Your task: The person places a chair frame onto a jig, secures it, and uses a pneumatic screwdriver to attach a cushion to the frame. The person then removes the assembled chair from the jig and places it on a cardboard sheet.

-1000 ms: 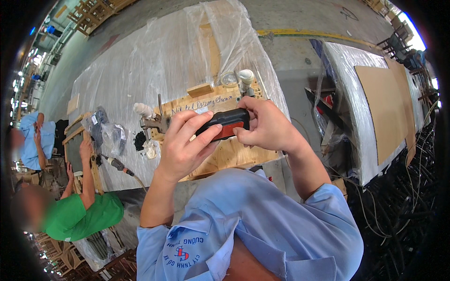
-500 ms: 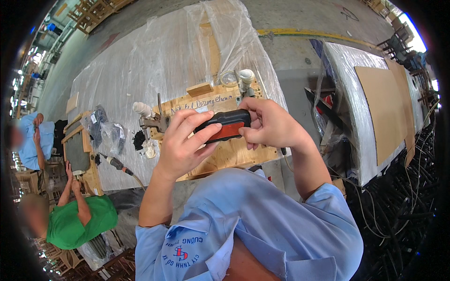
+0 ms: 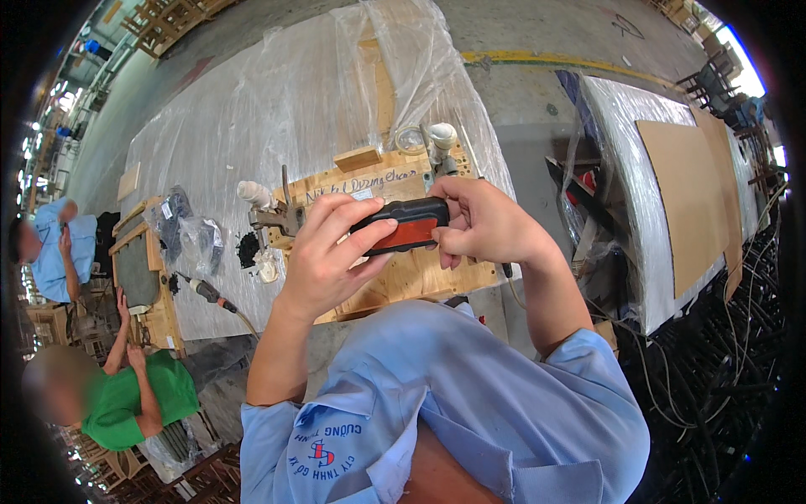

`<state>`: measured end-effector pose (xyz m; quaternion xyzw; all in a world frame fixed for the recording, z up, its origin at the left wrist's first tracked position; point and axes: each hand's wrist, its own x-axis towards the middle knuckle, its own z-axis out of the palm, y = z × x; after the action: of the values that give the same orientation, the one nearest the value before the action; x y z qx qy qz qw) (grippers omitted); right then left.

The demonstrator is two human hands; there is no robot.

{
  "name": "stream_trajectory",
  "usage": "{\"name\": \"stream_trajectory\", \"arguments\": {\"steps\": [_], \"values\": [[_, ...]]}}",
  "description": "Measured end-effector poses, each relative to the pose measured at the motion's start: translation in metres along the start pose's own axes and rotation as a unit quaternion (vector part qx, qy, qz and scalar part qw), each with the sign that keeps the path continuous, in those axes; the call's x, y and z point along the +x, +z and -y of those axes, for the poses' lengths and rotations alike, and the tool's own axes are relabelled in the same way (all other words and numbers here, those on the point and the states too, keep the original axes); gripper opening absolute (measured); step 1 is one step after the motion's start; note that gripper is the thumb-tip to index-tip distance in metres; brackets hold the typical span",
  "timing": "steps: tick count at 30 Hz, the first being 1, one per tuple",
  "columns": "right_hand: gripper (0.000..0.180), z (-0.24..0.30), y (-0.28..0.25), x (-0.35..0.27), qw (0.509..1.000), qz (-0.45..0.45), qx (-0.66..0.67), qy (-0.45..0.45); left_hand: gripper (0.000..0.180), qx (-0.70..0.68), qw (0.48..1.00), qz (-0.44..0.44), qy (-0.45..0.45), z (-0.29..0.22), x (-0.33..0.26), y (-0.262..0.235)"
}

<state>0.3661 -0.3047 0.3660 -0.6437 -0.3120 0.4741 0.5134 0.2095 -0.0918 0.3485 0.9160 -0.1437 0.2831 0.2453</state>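
Note:
Both of my hands hold up a black, rounded device with a red panel on the side toward me; its exact kind I cannot make out. My left hand grips its left end, with the fingers spread over the top and front. At the right end, my right hand pinches it between thumb and bent fingers. Beneath the hands lies a wooden jig board with handwriting on it. A clamp with a white-wrapped handle stands at its left, and another wrapped handle at its far right corner.
Plastic film covers the large table. Plastic bags and a corded power driver lie at left. Two people work there, one in a green shirt. A wrapped stack with cardboard and loose cables are at right.
My hands and the device stay almost in place, with a slight shift of the right fingers. The person in green has moved a little to the left.

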Motion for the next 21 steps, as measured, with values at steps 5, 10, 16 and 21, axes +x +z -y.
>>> {"name": "stream_trajectory", "arguments": {"steps": [5,10,16,21], "values": [[0.027,-0.008,-0.004,0.0,0.997,0.025,0.067,-0.018,0.06,-0.026,1.0,0.0,-0.012,0.003,-0.002,0.001],[0.027,-0.001,-0.002,0.0,1.0,0.005,0.022,-0.002,0.057,-0.014,1.0,-0.001,-0.007,0.003,0.0,0.001],[0.03,-0.007,-0.005,0.0,0.999,0.021,0.05,-0.007,0.059,-0.033,0.999,0.003,-0.019,0.005,-0.002,0.003],[0.047,-0.005,-0.004,-0.006,0.972,0.008,0.224,-0.07,0.05,-0.397,0.874,-0.072,-0.273,0.012,-0.017,0.007]]}}
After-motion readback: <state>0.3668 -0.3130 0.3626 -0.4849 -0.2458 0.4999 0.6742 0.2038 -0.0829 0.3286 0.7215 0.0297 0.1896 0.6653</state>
